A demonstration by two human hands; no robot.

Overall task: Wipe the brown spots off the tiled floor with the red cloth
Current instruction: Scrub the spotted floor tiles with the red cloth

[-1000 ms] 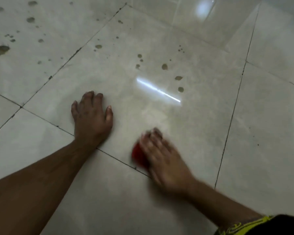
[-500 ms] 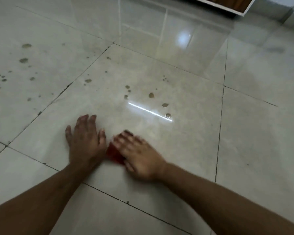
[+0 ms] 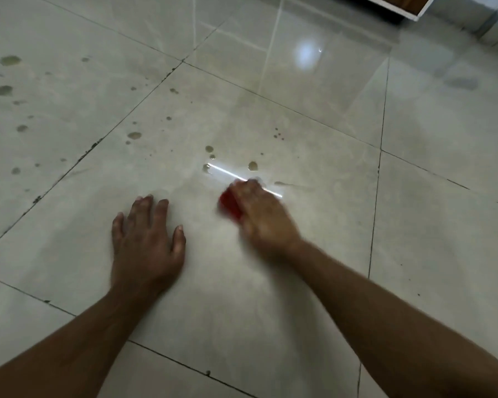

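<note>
Cloth [image 3: 230, 206], red, bunched and blurred under right hand [image 3: 266, 218].

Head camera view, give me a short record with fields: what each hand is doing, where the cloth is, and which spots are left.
left hand: flat on the tiled floor, fingers spread, holding nothing
right hand: blurred, on the red cloth, pressing it to the floor
red cloth: under the right hand, showing at its left edge
nearest brown spots: just beyond the right hand, unwiped
other spots: scattered on the far left tile
</note>
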